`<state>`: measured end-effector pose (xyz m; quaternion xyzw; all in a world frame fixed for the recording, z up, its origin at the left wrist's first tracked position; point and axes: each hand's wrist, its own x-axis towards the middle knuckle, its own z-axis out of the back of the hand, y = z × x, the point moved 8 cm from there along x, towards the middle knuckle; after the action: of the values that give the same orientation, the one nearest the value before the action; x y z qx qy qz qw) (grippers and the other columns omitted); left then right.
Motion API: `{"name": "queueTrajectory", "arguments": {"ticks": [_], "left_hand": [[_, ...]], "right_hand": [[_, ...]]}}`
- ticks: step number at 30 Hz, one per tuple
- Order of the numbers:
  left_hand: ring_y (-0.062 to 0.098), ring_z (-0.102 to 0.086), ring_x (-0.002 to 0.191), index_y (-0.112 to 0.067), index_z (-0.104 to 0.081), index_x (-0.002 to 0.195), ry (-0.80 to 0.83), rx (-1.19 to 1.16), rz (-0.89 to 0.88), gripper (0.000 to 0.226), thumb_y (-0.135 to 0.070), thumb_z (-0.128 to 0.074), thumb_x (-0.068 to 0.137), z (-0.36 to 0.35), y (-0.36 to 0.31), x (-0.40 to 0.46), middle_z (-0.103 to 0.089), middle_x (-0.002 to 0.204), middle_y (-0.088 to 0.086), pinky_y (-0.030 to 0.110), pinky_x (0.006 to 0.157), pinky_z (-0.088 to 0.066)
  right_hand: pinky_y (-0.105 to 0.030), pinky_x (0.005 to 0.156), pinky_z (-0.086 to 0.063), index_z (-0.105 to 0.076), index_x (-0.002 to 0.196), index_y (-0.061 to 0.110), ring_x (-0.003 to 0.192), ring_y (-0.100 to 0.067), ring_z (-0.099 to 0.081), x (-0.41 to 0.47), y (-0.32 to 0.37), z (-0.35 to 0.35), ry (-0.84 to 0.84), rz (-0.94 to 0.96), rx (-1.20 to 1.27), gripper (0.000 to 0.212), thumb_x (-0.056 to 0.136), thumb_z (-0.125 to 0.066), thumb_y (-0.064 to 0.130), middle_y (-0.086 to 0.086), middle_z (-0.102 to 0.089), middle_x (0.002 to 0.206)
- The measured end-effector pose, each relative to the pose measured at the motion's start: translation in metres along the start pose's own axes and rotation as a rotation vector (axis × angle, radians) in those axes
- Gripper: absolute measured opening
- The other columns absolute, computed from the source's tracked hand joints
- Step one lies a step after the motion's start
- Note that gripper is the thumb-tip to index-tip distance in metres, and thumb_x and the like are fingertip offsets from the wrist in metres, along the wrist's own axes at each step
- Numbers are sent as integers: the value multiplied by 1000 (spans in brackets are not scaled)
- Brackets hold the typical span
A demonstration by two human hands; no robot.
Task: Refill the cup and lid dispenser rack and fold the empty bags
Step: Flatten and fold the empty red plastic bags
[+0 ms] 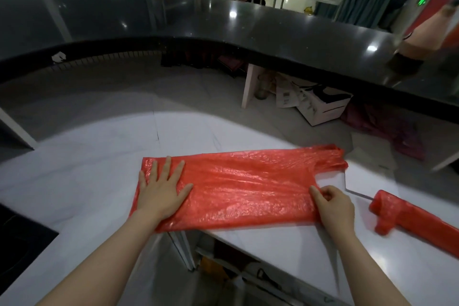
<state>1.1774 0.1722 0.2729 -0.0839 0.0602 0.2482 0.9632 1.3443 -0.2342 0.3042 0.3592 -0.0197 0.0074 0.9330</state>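
On the white surface [99, 156] a red bag [243, 181] is pressed flat by the left hand [161, 189] and pinched by the right hand [332, 204] (folding unfinished); a rolled bag [409, 216] is already laid aside.

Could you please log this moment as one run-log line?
step: bag folding | left hand: flat on red bag | right hand: pinching its handle end | rolled red bag: lies to the right

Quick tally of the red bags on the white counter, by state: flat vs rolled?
Flat red plastic bag, left hand pressing it, right hand pinching its edge: 1
Rolled red bag: 1
Total: 2
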Motion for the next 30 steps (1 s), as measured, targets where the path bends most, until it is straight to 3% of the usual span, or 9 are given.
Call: {"name": "queueTrajectory", "arguments": {"ticks": [3, 10, 15, 18, 23, 26, 30], "left_hand": [[30, 10, 147, -44, 12, 148, -10, 5, 4, 72, -74, -8, 86, -1, 1, 0, 15, 160, -1, 55, 113, 11], [30, 8, 147, -43, 11, 149, -14, 29, 13, 72, -72, -10, 87, 0, 2, -1, 13, 161, -1, 56, 114, 7], [29, 9, 147, -43, 15, 148, -11, 45, 13, 78, -77, 2, 78, -1, 1, -1, 13, 161, -1, 55, 115, 7], [29, 10, 147, -43, 16, 147, -3, 38, 14, 79, -77, 3, 77, 0, 1, -2, 14, 160, -1, 55, 115, 8], [28, 10, 147, -43, 14, 148, -3, 32, 41, 76, -76, -1, 81, 2, 0, -3, 13, 161, -2, 54, 116, 7], [28, 10, 147, -43, 15, 148, -5, 30, 49, 80, -78, 5, 76, 3, 0, -3, 13, 161, -2, 53, 115, 9], [28, 10, 147, -43, 15, 148, -4, 34, 59, 83, -79, 6, 74, 3, 1, -3, 12, 161, -2, 53, 116, 8]], "right_hand": [[-30, 58, -34, -61, 70, 19, 65, -9, -54, -2, -5, 7, -52, -45, 101, 24, 83, -70, 38, 6, -61, 67], [-31, 60, -34, -58, 74, 18, 66, -19, -55, -2, -24, 29, -124, -110, 110, 16, 82, -71, 25, 2, -59, 66], [-27, 60, -35, -55, 88, 28, 69, 3, -51, 4, 18, 15, -62, 62, 170, 7, 93, -55, 33, 17, -57, 75], [-30, 67, -35, -53, 94, 29, 73, -9, -54, 15, 26, -2, 24, -4, 200, 15, 94, -49, 43, 18, -57, 78], [-28, 79, -42, -58, 105, 26, 90, -13, -59, 22, 20, -21, 251, 56, 128, 21, 87, -67, 32, 10, -62, 97], [-32, 80, -48, -65, 101, 24, 85, -16, -64, 22, 11, -12, 253, 42, 130, 17, 87, -67, 33, 6, -67, 89], [-33, 71, -43, -65, 85, 28, 79, -22, -60, 19, -1, 12, 154, 37, -20, 14, 91, -59, 39, 0, -68, 83]]}}
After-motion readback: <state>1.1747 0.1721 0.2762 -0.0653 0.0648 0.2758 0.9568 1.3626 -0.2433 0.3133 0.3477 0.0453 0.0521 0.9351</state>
